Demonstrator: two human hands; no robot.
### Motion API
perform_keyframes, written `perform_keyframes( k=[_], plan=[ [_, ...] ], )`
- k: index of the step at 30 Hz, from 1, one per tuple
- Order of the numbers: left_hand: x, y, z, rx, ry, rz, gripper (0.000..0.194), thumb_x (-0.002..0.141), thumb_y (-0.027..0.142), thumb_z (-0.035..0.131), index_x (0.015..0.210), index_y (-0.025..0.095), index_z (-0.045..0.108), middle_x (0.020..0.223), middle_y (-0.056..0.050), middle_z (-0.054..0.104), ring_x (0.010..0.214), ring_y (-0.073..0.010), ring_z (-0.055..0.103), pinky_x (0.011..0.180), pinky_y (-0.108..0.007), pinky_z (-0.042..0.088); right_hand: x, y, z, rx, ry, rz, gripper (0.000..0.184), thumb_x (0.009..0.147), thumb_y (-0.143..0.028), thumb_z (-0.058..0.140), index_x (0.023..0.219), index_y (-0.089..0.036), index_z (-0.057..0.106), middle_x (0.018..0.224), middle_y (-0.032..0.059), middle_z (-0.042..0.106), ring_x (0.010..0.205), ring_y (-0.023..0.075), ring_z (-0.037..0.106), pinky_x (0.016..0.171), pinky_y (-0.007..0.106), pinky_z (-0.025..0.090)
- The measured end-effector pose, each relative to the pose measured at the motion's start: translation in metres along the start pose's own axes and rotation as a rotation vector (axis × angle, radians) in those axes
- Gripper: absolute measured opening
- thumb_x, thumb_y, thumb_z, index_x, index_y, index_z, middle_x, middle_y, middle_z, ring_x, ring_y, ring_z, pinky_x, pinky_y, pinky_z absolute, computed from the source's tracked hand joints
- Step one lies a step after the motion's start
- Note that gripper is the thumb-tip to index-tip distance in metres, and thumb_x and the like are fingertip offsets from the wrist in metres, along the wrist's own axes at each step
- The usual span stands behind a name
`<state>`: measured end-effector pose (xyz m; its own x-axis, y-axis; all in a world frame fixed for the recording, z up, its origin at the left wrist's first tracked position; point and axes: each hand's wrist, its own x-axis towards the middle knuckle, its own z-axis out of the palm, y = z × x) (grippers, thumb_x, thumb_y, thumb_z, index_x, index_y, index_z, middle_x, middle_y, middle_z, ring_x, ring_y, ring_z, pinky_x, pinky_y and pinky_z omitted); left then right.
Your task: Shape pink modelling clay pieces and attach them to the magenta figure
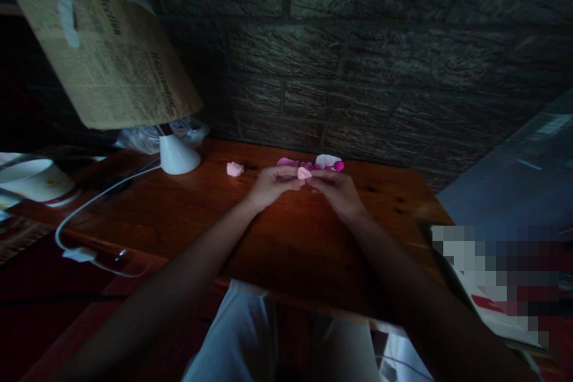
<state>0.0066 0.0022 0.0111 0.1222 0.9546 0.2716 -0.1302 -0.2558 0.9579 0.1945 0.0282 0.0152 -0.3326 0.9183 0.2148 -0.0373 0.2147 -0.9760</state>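
Observation:
Over the wooden desk (286, 239), both my hands meet around a small pale pink lump of soft, clay-like material (304, 173). My left hand (274, 184) pinches it from the left, fingers closed. From the right, the thumb and fingers of my right hand (338, 191) close on the same lump. A second pale pink lump (235, 169) lies on the desk to the left of my left hand. Just behind my hands are darker pink pieces (289, 162), a whitish-pink flat piece (328, 160) and a magenta blob (339, 165), partly hidden by my fingers.
A lamp with a newsprint shade (116, 59) and white base (179, 154) stands at the back left, its white cord (85, 206) running over the front edge. A paper cup (38, 180) is at far left. A dark brick wall (286, 59) rises behind the desk.

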Motion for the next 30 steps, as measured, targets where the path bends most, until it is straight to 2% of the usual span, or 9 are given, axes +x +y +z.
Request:
perform_keyframes(
  k=[8,12,18,23,30],
  plan=[
    [-0.0011,0.0025,0.0002,0.042,0.009,-0.007,0.033,0.064,0.03,0.093,0.093,0.017,0.083,0.094,-0.006,0.081,0.088,-0.0191,0.073,0.09,-0.039,0.06,-0.0004,-0.0029,-0.0008,-0.058,0.009,-0.059,0.027,0.074,-0.044,0.08,0.094,-0.026,0.085,0.095,0.0042,0.08,0.083,0.0186,0.067,0.075,0.034,0.052],
    [-0.001,0.0026,0.0008,0.015,0.01,-0.012,0.031,0.065,0.029,0.091,0.093,0.018,0.083,0.091,-0.005,0.08,0.084,-0.0164,0.072,0.087,-0.036,0.06,0.0002,-0.0024,-0.001,-0.051,0.006,-0.04,0.028,0.071,-0.044,0.081,0.091,-0.025,0.085,0.091,0.0037,0.08,0.078,0.0177,0.065,0.072,0.033,0.051],
    [0.0005,-0.0005,-0.0003,0.003,0.011,-0.001,0.03,0.065,0.028,0.091,0.091,0.017,0.082,0.087,-0.004,0.079,0.081,-0.0148,0.071,0.083,-0.032,0.059,0.0009,0.0004,-0.0018,-0.059,-0.01,-0.037,0.026,0.074,-0.042,0.079,0.093,-0.025,0.085,0.094,0.0041,0.08,0.077,0.0176,0.064,0.07,0.033,0.052],
    [-0.0007,0.0006,-0.0004,0.038,0.02,-0.016,0.034,0.068,0.036,0.09,0.094,0.016,0.081,0.091,-0.006,0.079,0.083,-0.0175,0.071,0.079,-0.034,0.061,-0.0005,-0.0024,-0.0011,-0.058,-0.015,-0.034,0.027,0.073,-0.042,0.08,0.094,-0.026,0.085,0.094,0.0036,0.08,0.078,0.0176,0.065,0.07,0.033,0.053],
    [-0.0014,-0.0001,-0.0012,0.026,0.032,-0.031,0.038,0.068,0.037,0.091,0.098,0.016,0.082,0.098,-0.008,0.08,0.087,-0.018,0.073,0.085,-0.038,0.062,-0.0007,-0.0012,-0.0009,-0.079,-0.006,-0.038,0.028,0.074,-0.044,0.08,0.095,-0.026,0.085,0.094,0.0044,0.081,0.082,0.0191,0.068,0.073,0.034,0.054]
  ],
)
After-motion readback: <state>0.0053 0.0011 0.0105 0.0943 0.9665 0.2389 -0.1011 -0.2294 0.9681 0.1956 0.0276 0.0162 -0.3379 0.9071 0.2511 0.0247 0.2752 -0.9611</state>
